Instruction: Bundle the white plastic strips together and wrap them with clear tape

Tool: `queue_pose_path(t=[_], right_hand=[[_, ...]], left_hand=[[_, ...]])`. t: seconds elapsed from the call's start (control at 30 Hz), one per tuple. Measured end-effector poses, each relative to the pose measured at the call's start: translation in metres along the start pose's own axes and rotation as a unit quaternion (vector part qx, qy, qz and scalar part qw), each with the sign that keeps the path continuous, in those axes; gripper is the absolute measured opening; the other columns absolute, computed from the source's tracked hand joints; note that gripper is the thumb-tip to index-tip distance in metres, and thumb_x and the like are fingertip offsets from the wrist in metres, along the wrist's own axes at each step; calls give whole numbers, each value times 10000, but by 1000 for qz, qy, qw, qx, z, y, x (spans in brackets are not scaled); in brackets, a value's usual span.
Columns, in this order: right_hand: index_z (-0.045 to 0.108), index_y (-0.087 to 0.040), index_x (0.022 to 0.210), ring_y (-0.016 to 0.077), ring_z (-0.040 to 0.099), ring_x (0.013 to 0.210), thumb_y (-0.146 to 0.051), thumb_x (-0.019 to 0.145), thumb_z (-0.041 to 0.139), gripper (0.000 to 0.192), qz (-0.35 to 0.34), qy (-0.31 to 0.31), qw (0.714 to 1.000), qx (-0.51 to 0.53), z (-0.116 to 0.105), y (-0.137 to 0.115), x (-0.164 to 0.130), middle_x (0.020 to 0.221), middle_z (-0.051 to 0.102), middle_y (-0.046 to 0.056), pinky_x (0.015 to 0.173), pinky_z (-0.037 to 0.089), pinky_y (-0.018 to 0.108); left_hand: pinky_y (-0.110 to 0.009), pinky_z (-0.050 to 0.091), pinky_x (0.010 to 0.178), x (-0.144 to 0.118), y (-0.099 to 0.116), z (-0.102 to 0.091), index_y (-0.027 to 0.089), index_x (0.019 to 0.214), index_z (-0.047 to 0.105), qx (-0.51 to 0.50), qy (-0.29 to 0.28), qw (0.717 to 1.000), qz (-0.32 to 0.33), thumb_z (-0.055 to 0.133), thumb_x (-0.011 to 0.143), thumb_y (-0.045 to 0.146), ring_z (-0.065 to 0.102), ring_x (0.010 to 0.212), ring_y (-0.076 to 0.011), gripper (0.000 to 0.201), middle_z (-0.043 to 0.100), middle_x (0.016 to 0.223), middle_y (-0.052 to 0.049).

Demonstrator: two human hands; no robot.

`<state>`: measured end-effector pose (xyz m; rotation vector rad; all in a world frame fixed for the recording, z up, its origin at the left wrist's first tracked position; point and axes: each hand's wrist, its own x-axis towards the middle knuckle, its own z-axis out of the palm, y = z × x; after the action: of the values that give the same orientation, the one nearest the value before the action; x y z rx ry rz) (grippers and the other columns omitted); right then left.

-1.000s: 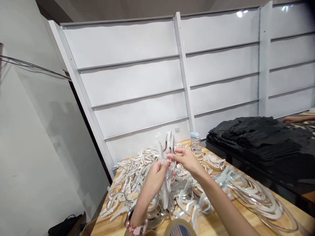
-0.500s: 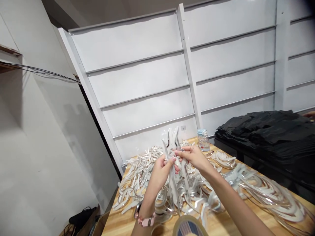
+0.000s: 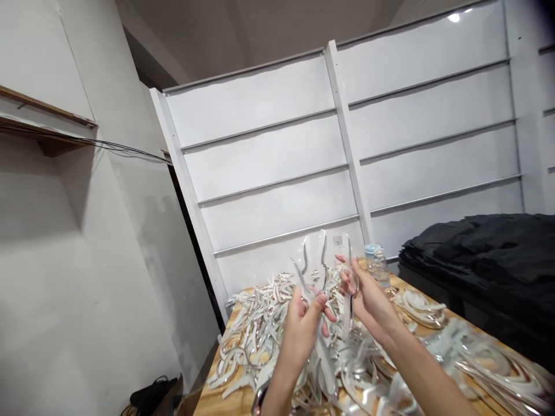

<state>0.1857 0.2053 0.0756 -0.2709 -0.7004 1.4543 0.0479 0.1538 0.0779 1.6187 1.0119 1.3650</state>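
Observation:
Several long, wavy, clear-and-white plastic strips (image 3: 323, 260) fan upward out of my left hand (image 3: 306, 320), which is closed around their middles. To the right, my right hand (image 3: 364, 292) holds a single plastic strip (image 3: 348, 312) upright between thumb and fingers, apart from the bunch. Both hands hover over a large heap of similar curved strips (image 3: 255, 323) spread across the wooden table (image 3: 217, 398). The exact number of strips in the left hand is hard to make out.
A clear bottle with a light blue lid (image 3: 376, 263) stands at the table's back right. Looped strips (image 3: 418, 306) lie along the right side. Beyond them is a pile of black sheets (image 3: 485, 254). White wall panels (image 3: 277, 185) rise behind the table; a black bag (image 3: 151, 396) lies lower left.
My right hand has moved away from my left, with one strip now separated from the bunch. The view has tilted upward, and the tape roll at the bottom has left the picture.

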Motion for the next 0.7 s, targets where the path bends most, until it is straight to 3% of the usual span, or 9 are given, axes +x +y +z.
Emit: queue_pose_path(t=[0.1, 0.2, 0.37, 0.43, 0.53, 0.6, 0.7], right_hand=[[700, -156, 919, 64, 428, 512, -440, 760, 761, 331, 38, -11, 999, 26, 7, 2, -4, 704, 587, -12, 469, 449, 176], [659, -203, 1085, 127, 539, 544, -462, 808, 696, 381, 68, -43, 997, 18, 16, 4, -13, 881, 679, 42, 374, 438, 230], [518, -319, 1316, 127, 549, 443, -498, 879, 591, 478, 89, -66, 994, 12, 27, 4, -25, 1072, 716, 52, 343, 427, 260], [484, -343, 1363, 152, 616, 522, -523, 882, 577, 521, 64, -56, 996, -4, 29, 5, -26, 1096, 721, 50, 405, 474, 273], [504, -315, 1368, 201, 697, 802, -549, 871, 586, 555, 25, -30, 999, -11, 30, 6, -26, 1084, 736, 56, 651, 558, 303], [526, -300, 1354, 209, 689, 928, -558, 869, 584, 553, 14, -25, 1000, -3, 31, 7, -27, 1071, 743, 55, 804, 545, 319], [521, -292, 1356, 204, 671, 1007, -558, 874, 580, 554, 10, -35, 999, 10, 34, 8, -29, 1108, 734, 56, 875, 520, 319]], left_hand=[[-168, 334, 418, -1, -1, 3, 172, 987, 447, -1, 2, 1000, -5, 555, 895, 441, 447, 406, -59, 304, 609, 624, 42], [-173, 339, 415, 0, -1, 5, 170, 1020, 449, 6, 7, 1000, -4, 546, 901, 428, 438, 396, -61, 300, 579, 604, 56], [-184, 365, 415, -1, 0, 9, 183, 1187, 457, 41, 6, 999, -15, 530, 907, 408, 426, 419, -78, 366, 530, 611, 68], [-192, 370, 418, -3, -1, 9, 190, 1166, 491, 74, 13, 997, -18, 521, 906, 421, 420, 427, -79, 349, 520, 642, 62], [-221, 415, 463, -6, -1, 9, 208, 1199, 523, 120, 25, 992, -18, 534, 893, 430, 486, 483, -105, 378, 601, 763, 14], [-259, 482, 590, -8, 0, 10, 221, 1258, 526, 128, 40, 991, 4, 552, 885, 414, 589, 629, -151, 420, 670, 926, -44], [-328, 486, 838, -9, 3, 15, 219, 1276, 547, 122, 69, 989, 41, 575, 878, 388, 633, 940, -228, 433, 671, 1130, -97]])
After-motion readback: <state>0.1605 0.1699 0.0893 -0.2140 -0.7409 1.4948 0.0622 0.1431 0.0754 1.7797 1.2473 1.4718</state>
